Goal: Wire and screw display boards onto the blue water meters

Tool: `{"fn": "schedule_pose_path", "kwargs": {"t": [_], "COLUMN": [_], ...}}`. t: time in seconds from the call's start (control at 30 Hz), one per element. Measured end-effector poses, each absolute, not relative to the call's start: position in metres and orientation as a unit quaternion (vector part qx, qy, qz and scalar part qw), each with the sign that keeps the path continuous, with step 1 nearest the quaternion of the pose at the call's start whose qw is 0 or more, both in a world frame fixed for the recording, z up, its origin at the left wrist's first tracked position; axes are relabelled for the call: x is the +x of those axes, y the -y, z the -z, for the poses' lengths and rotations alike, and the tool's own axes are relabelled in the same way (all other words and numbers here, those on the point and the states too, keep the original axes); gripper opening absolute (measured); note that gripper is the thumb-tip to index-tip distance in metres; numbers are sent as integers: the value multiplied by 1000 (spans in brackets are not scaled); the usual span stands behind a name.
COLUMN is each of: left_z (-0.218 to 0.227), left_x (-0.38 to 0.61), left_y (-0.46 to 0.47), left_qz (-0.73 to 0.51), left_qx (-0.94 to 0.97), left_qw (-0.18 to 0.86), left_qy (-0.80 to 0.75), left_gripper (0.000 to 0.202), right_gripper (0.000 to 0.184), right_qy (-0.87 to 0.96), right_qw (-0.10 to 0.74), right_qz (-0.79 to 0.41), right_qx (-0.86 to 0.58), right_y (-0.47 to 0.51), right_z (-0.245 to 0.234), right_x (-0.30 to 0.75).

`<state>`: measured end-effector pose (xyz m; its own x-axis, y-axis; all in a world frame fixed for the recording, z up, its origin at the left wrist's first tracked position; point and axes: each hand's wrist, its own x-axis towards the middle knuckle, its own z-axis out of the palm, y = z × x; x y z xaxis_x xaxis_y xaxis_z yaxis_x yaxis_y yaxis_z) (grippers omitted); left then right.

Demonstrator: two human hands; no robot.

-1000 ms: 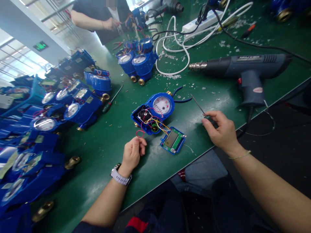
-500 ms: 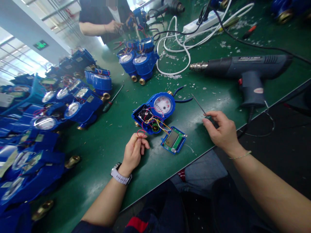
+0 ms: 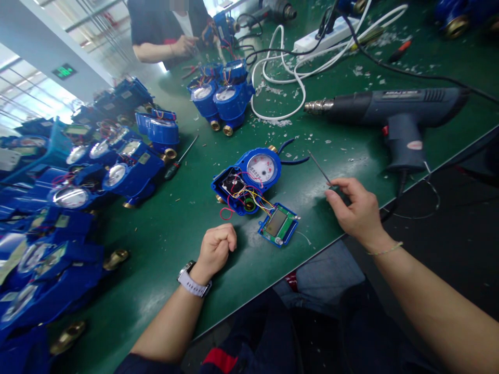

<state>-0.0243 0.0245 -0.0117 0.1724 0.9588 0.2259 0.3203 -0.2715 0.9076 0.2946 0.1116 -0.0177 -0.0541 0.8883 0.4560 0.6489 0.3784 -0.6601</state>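
Note:
An opened blue water meter (image 3: 249, 182) with a white dial lies on the green table (image 3: 175, 234), coloured wires spilling from it. A small circuit board with a display (image 3: 277, 224) rests beside it, tied by the wires. A red wire loop (image 3: 225, 213) lies loose on the table by the meter. My left hand (image 3: 215, 248), with a watch on the wrist, is curled into a fist just below that loop, apart from it. My right hand (image 3: 356, 210) grips the handle of a thin metal pick (image 3: 319, 169) whose tip points up and left.
A dark heat gun (image 3: 390, 111) lies at the right, near the table edge. White cables and a power strip (image 3: 323, 31) are behind it. Many blue meters (image 3: 97, 171) crowd the left; two more (image 3: 218, 98) stand further back. A screwdriver (image 3: 180, 159) lies between. Another person works at the far end.
My left hand has let go of the red wire loop and drawn back a little into a fist. My right hand has stayed put.

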Motion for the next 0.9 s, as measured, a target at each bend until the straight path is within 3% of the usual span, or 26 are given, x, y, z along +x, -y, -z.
{"fn": "schedule_pose_path", "kwargs": {"t": [0.9], "left_z": [12], "left_x": [-22], "left_y": [-23], "left_qz": [-429], "left_qx": [669], "left_qw": [364], "left_qy": [-486], "left_gripper": [30], "right_gripper": [17], "right_qy": [716], "right_qw": [425], "right_qz": [-135], "right_qx": [-537], "right_y": [-111], "right_z": [18], "right_x": [294]}}
